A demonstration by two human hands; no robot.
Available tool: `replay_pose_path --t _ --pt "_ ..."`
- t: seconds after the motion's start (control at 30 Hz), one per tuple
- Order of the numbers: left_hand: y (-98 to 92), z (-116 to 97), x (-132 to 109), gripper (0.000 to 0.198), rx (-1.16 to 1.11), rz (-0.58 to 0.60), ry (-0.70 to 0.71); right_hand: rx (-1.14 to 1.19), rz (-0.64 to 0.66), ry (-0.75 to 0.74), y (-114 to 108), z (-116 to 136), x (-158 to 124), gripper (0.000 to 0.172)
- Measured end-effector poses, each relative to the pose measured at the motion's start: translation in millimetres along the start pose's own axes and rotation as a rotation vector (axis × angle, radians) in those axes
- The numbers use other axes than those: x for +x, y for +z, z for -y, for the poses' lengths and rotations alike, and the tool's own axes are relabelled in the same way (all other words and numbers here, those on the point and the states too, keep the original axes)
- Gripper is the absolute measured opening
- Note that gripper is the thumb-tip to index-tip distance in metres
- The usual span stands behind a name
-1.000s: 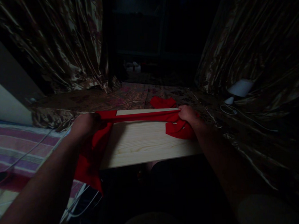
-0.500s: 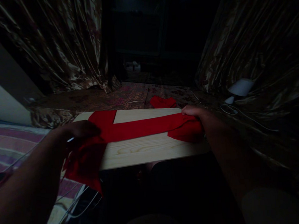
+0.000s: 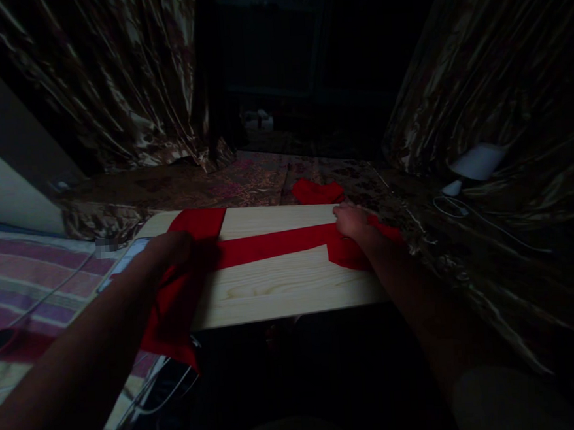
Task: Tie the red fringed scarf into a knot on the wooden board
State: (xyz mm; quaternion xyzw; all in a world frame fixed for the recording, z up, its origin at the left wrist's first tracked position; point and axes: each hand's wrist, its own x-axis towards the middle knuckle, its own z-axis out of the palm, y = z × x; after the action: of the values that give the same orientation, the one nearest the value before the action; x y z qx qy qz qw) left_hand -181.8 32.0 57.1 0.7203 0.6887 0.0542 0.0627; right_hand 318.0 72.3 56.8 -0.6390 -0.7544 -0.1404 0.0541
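Note:
A long piece of red cloth [image 3: 274, 245] lies across a pale wooden table [image 3: 272, 281]. Its left part is wider and hangs over the front edge; its right end is bunched and folded. My left hand [image 3: 174, 248] is closed on the cloth at the left end, its fingers mostly lost in shadow. At the other end my right hand [image 3: 351, 221] grips the cloth with bent fingers near the table's far right corner. A phone [image 3: 126, 260] with a lit screen lies at the table's left edge, partly behind my left forearm.
Another red cloth piece [image 3: 317, 191] lies just beyond the table on a patterned cover [image 3: 245, 178]. A small white lamp [image 3: 477, 162] with a cord stands at right. A striped bedspread [image 3: 30, 266] and white cables [image 3: 147, 395] are at left. Patterned curtains [image 3: 149, 74] hang behind.
My right hand has moved left and inward over the cloth's right end. My left hand has shifted right with the left part of the cloth, uncovering the phone.

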Motion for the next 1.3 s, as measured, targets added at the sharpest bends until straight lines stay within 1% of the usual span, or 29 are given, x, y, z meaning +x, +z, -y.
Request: replay_pose_path --t 0.03,0.07,0.1,0.13,0.17,0.23,0.3,0.33,0.4,0.47,0.57,0.67,0.8,0.9,0.97,1.07,1.17,1.3 --pt "-2.3 -6.9 -4.2 0.016 0.091 0.044 -0.030 0.080 -0.049 -0.036 1.1 8.0 -5.3 0.026" --pt "-3.6 -15.6 -8.8 0.023 0.182 0.054 -0.044 0.176 -0.072 -0.083 2.4 16.3 -10.4 0.025" --pt "-3.5 -25.8 -13.7 0.028 0.218 -0.021 -0.026 0.274 -0.078 -0.134 3.9 24.5 -15.3 0.023" --pt "-1.5 -36.6 -18.6 0.030 0.208 -0.086 -0.014 0.361 -0.072 -0.187 5.9 32.0 -19.9 0.022" --pt "2.6 -47.5 -23.5 0.031 0.167 -0.110 0.037 0.430 -0.063 -0.234 8.4 38.4 -24.4 0.021" --pt "16.3 -66.4 -32.5 0.032 0.046 -0.116 0.188 0.508 -0.045 -0.292 14.9 46.1 -32.2 0.022" --pt "34.1 -78.1 -39.9 0.032 -0.059 -0.117 0.261 0.551 -0.019 -0.290 23.2 46.4 -37.8 0.025" --pt "43.1 -80.8 -42.8 0.031 -0.108 -0.120 0.283 0.574 -0.008 -0.272 27.7 44.1 -39.5 0.025" --pt "58.8 -81.2 -47.0 0.031 -0.212 -0.166 0.293 0.636 0.013 -0.225 36.4 36.8 -40.6 0.025" --pt "69.4 -77.5 -49.1 0.032 -0.298 -0.219 0.286 0.704 0.035 -0.179 43.9 29.0 -39.6 0.024" --pt "76.0 -71.8 -49.5 0.030 -0.364 -0.251 0.296 0.782 0.051 -0.137 51.7 22.2 -38.0 0.022" --pt "76.0 -70.5 -48.9 0.027 -0.400 -0.250 0.279 0.822 0.021 -0.124 55.2 22.2 -38.9 0.020" --pt "75.5 -72.6 -48.7 0.025 -0.399 -0.255 0.260 0.807 0.000 -0.117 52.4 26.3 -39.8 0.017" --pt "76.8 -73.6 -49.2 0.026 -0.340 -0.292 0.279 0.739 0.010 -0.150 43.7 28.9 -38.6 0.019" --pt "77.6 -74.0 -50.0 0.027 -0.293 -0.310 0.294 0.651 0.014 -0.202 35.6 30.4 -38.3 0.021" --pt "78.6 -74.5 -51.1 0.029 -0.238 -0.325 0.315 0.444 -0.006 -0.268 25.0 33.0 -40.2 0.022" --pt "79.9 -74.6 -51.1 0.030 -0.214 -0.342 0.335 0.288 -0.066 -0.230 19.2 36.4 -44.6 0.025" --pt "80.9 -74.6 -50.5 0.031 -0.214 -0.354 0.350 0.208 -0.109 -0.132 15.6 41.7 -51.3 0.031"
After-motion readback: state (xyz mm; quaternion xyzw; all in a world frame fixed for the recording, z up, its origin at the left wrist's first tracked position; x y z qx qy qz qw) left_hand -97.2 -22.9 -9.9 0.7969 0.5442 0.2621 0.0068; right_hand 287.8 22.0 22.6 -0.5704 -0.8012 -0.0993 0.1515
